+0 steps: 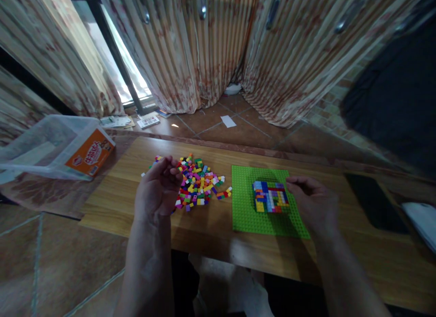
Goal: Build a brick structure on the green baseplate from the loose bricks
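Observation:
My left hand (159,187) hovers at the left side of a pile of small multicoloured toy bricks (200,183), palm turned up and fingers loosely curled. No brick shows on its palm. A green studded baseplate (243,217) lies to the right of the pile. On it stands a low block of joined bricks (270,196), in blue, red, yellow, orange and white. My right hand (311,199) is over the baseplate's right edge, thumb and fingertips pinched together close beside the block. Whatever is between those fingertips is too small or hidden to make out.
A clear plastic bin (57,144) with an orange label stands beyond the left end of the wooden table (112,194). A dark flat slab (376,203) and a whitish object (420,221) are at the right. Striped curtains (211,49) hang behind the table.

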Tool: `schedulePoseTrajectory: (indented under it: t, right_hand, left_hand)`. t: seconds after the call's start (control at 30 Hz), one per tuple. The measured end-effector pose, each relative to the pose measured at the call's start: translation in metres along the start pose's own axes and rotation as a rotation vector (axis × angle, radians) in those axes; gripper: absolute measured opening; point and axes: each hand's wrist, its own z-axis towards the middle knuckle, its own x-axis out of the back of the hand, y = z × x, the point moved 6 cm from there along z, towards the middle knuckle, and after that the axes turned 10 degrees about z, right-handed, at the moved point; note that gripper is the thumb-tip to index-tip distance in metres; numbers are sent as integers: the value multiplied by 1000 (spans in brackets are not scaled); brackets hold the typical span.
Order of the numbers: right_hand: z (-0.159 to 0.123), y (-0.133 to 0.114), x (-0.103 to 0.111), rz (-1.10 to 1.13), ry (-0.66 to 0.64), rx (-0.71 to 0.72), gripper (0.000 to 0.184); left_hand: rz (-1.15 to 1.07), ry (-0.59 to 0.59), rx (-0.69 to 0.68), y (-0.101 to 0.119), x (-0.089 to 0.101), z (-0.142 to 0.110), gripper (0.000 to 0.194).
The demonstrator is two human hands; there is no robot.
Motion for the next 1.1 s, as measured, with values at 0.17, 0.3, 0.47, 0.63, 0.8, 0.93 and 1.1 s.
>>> schedulePoseTrajectory:
  t: [0.17,0.3,0.47,0.63,0.8,0.93,1.1]
  right_hand:
    - [-20,-29,-35,-85,-147,203,14]
    - [-42,-48,-68,-123,-325,301,16]
    - [-74,-60,-115,-116,-536,380,18]
    - [-109,-58,-162,-178,-713,496,23]
    - [-116,-54,-189,-229,-703,541,25]
    - [-106,-51,-197,-265,-618,524,25]
    - [-99,-45,-204,-299,-628,496,21]
  left_hand:
    - [-11,-3,-15,8,6,0,14]
    - [-39,36,-30,14,13,-1,17]
    - [-72,31,-26,19,20,-2,19]
    - [-103,33,-35,21,26,-1,22]
    - [-116,25,-35,25,30,-1,18]
    - [-123,30,-36,28,35,-2,16]
    - [-129,24,-44,30,40,-2,12]
